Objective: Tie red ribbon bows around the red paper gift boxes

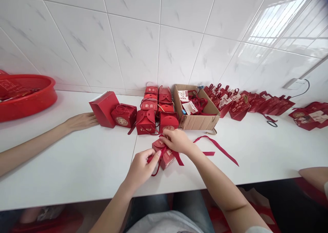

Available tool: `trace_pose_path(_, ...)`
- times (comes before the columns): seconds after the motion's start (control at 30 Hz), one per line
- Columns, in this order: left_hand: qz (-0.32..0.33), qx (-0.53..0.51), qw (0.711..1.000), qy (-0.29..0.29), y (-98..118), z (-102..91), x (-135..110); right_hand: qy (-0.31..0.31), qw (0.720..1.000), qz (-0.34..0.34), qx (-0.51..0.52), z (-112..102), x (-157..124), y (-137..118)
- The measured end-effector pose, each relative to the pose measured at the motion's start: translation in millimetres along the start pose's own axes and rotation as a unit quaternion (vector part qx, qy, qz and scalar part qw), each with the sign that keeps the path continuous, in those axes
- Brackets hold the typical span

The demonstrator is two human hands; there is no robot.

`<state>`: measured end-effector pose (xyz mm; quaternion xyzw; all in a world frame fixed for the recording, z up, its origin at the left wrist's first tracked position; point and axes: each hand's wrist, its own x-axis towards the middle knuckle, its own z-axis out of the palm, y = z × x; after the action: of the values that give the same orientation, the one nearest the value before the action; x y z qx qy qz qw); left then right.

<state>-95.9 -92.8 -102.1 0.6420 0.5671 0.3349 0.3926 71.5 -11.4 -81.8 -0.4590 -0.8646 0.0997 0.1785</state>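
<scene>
A small red gift box (pixel 166 157) lies on the white table (pixel 77 164) in front of me. My left hand (pixel 142 168) pinches a dark red ribbon (pixel 217 146) at the box's left side. Over the top of the box, my right hand (pixel 176 140) has its fingers closed on the same ribbon. The ribbon's loose end trails to the right across the table.
Several finished red boxes (pixel 153 109) stand in rows by the tiled wall. Beside them sits an open cardboard box (pixel 197 121) with tags and ribbons. More red boxes (pixel 256 103) line the right. A red basket (pixel 25 96) stands far left. Another person's hand (pixel 79 120) rests on the table at left.
</scene>
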Motion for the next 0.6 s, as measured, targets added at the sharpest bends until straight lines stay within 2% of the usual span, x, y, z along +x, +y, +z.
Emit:
trace_pose_path(0.1, -0.017, -0.035, 0.998, -0.047, 0.9, 7.5, -8.4, 0.005, 1.0, -0.003, 0.013, 4.5, -0.8, 2.0)
trace_pose_path(0.27, -0.052, -0.065, 0.996, -0.043, -9.7, 19.1, -13.0, 0.004, 0.999, -0.017, 0.049, 12.1, -3.3, 8.7)
trace_pose_path(0.4, -0.059, -0.099, 0.992, -0.058, -18.0, 21.9, -10.5, 0.021, 0.998, -0.004, 0.058, 16.7, -5.3, 11.9)
trace_pose_path(0.5, -0.049, -0.069, 0.994, -0.072, -15.5, 17.2, -8.3, 0.029, 0.998, 0.018, 0.057, 14.9, -5.7, 11.5)
trace_pose_path(0.6, -0.014, 0.031, 0.998, -0.06, -9.2, 5.9, -5.3, 0.024, 0.995, 0.048, 0.083, 6.1, -6.2, 10.0)
